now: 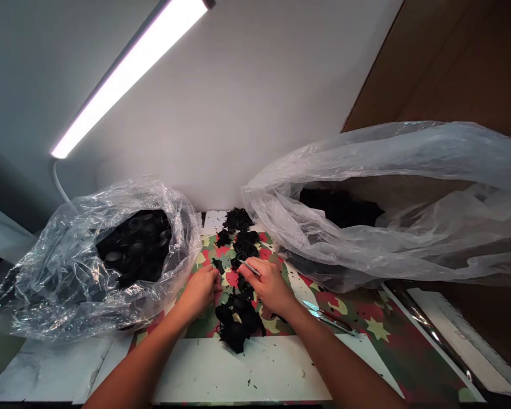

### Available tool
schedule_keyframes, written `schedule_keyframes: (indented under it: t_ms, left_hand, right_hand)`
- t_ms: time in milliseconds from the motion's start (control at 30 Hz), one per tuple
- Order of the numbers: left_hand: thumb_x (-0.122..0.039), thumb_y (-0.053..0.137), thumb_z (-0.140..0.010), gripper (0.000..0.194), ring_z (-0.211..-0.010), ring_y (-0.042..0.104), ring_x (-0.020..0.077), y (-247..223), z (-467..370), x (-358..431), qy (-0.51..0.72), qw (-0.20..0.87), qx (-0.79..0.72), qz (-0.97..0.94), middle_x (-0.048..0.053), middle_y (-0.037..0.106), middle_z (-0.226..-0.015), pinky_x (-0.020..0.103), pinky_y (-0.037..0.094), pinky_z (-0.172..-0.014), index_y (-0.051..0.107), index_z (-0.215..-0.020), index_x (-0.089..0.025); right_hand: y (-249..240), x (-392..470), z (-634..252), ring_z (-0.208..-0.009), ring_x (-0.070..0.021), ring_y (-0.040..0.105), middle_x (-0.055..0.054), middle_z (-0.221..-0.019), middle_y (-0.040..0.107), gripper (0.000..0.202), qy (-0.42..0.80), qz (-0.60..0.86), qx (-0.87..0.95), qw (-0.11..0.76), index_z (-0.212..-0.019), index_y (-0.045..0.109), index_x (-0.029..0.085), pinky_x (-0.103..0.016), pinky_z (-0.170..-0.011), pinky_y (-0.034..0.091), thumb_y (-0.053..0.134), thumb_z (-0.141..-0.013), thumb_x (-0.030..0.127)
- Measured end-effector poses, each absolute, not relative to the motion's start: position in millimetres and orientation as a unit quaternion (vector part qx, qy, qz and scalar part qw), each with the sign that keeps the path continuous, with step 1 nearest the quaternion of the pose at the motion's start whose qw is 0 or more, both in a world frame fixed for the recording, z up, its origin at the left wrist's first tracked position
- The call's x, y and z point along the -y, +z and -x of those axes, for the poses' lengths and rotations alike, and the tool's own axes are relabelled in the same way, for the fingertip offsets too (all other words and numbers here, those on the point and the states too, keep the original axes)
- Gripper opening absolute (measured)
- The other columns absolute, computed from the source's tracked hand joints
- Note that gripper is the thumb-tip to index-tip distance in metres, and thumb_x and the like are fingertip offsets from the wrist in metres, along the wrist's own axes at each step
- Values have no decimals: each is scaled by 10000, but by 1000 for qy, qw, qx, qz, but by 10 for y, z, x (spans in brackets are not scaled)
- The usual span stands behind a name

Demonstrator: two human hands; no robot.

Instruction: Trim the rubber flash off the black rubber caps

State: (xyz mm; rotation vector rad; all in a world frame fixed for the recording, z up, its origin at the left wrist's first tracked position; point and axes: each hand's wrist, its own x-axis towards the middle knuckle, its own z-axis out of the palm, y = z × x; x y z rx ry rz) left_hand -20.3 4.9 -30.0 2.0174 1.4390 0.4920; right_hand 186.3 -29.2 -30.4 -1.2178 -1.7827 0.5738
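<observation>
**Left hand (205,288) curled, right hand (270,284) closed on a slim metal tool (251,267)!**

And here we are, starting on the left: a clear bag (63,261) gapes open, black parts (140,244) heaped inside, with white paper (51,363) under its near edge and a lit lamp (132,74) slanting above. Next along comes the left hand, fingers bent inward, just beside the black pieces; whether it pinches anything, I cannot tell. Centre stage, those black pieces (236,324) run in a ragged line from back to front, over a patterned mat (377,326) and onto a white sheet (281,369) speckled with dark crumbs. In from the right leans the right hand, fingers folded around the tool, right over the middle of the line. Past its wrist lie scissors (332,321), blades pointing back and left. Then the big bag (409,153), mouth wide, a dark heap (344,207) within, and brown cardboard (464,68) behind it.
</observation>
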Motion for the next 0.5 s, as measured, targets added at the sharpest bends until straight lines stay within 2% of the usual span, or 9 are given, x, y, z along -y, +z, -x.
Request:
schedule_keyframes:
  t_ms: [200, 367, 400, 433, 467, 500]
  left_hand:
    - [-178, 534, -791, 143, -669, 598, 199, -77, 206, -94, 309, 307, -540, -721, 6, 610, -666, 322, 484, -678, 493, -667, -238]
    - [-294, 591, -838, 126, -1025, 682, 263, 329, 266, 180, 485, 295, -480, -669, 48, 688, -827, 388, 540, -917, 585, -723, -242]
    - [-319, 645, -834, 145, -997, 700, 268, 379, 322, 284, 528, 313, -453, -646, 41, 689, -803, 398, 556, -894, 606, -714, -247]
    - [-356, 694, -827, 186, -888, 719, 262, 405, 404, 407, 554, 343, -431, -624, 24, 661, -720, 398, 577, -818, 611, -694, -257]
    - [-416, 725, -819, 254, -696, 700, 238, 403, 512, 549, 559, 376, -415, -611, 4, 598, -610, 381, 579, -676, 606, -655, -265]
    - [-487, 737, -811, 336, -512, 620, 202, 375, 643, 711, 544, 407, -402, -614, -5, 538, -541, 359, 532, -531, 596, -602, -266]
  right_hand:
    - [-298, 275, -1885, -604, -155, 481, 19, -633, 501, 421, 232, 487, 715, 444, -643, 421, 239, -260, -594, 375, 417, -1021, 425]
    - [-300, 264, -1882, -594, -149, 470, 25, -622, 495, 414, 226, 486, 714, 451, -628, 393, 236, -257, -578, 347, 447, -1012, 380]
    - [-302, 262, -1879, -591, -148, 468, 26, -618, 494, 418, 224, 487, 714, 451, -622, 389, 235, -256, -577, 345, 452, -1011, 374]
    - [-305, 259, -1878, -587, -146, 466, 28, -614, 492, 421, 223, 488, 714, 450, -617, 388, 234, -255, -578, 343, 457, -1010, 370]
    - [-310, 255, -1878, -583, -145, 463, 30, -609, 491, 422, 222, 489, 714, 449, -615, 388, 233, -254, -578, 343, 458, -1009, 366]
    - [-315, 251, -1880, -580, -143, 460, 32, -606, 489, 421, 222, 490, 714, 448, -615, 390, 232, -253, -579, 342, 457, -1010, 363]
